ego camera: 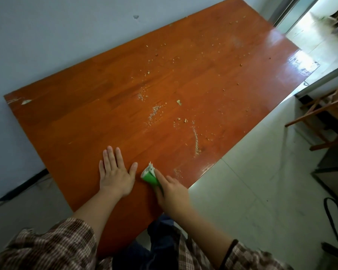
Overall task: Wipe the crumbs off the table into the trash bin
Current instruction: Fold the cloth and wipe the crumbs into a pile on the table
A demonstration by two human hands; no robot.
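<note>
From my station I read the left sleeve (53,244) as brown-and-cream check, ending just below the table's (125,106) near edge. The right sleeve (261,260), right of the table's near corner, matches it and carries a dark cuff band (229,252). Dark blue trousers (160,240) show under that corner.

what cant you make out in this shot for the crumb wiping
- Trash bin: not seen anywhere in the head view; presumably beyond the frame.
- Wipe: the right hand covers its rear, so cloth or sponge cannot be told.
- Far crumbs: too small to count.
- Table: near corner hidden behind the left sleeve.
- Doorway: washed out by glare and blur.
</note>
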